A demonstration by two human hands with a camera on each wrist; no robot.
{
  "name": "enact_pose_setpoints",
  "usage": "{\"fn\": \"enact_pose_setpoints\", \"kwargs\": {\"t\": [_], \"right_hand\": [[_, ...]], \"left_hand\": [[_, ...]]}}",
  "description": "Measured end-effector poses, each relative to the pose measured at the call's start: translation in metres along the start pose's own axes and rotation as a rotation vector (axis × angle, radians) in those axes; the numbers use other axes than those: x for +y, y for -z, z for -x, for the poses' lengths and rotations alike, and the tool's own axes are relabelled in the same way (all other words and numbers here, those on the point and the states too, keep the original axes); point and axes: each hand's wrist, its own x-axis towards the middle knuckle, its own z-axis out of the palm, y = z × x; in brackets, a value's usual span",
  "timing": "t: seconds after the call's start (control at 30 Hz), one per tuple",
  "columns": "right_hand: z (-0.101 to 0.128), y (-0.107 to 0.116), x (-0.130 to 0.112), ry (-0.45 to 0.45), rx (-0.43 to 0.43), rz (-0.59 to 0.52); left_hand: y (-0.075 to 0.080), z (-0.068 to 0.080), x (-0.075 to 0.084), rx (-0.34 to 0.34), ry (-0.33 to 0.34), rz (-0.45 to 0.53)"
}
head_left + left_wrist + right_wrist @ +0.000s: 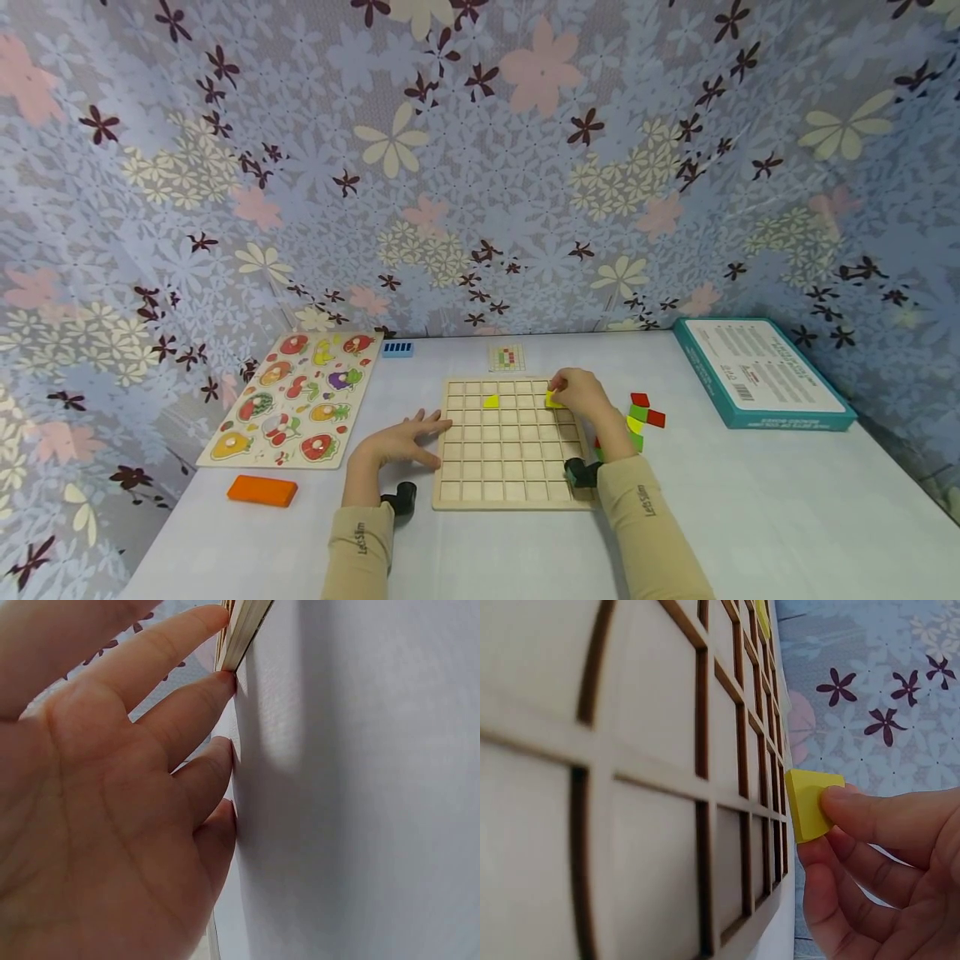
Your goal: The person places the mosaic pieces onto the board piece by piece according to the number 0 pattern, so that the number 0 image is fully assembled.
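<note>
A wooden grid board (491,451) lies on the table in front of the person. Between thumb and fingers, the right hand (582,395) pinches a yellow tile (808,804) at the board's upper right cells. Another yellow tile (491,402) sits in a cell of the second row, left of the middle. The left hand (399,442) has its fingers spread, with fingertips touching the board's left edge; in the left wrist view its fingers (191,705) extend to the board's side and the tabletop.
Loose red, green and yellow tiles (637,413) lie right of the board, partly behind the right forearm. A pattern card (507,357) lies beyond it. At left are a fruit puzzle (296,392), an orange block (262,491) and a blue block (397,349). A teal box (765,375) stands at right.
</note>
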Motion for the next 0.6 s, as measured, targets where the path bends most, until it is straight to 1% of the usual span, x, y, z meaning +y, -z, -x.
{"fn": "enact_pose_setpoints", "kwargs": {"t": [0.27, 0.6], "right_hand": [[-0.004, -0.007, -0.004, 0.027, -0.012, 0.014], [-0.007, -0.017, -0.01, 0.042, -0.019, -0.018]], "left_hand": [[0.001, 0.001, 0.002, -0.006, 0.008, -0.004], [0.0, 0.0, 0.001, -0.004, 0.006, 0.008]]}}
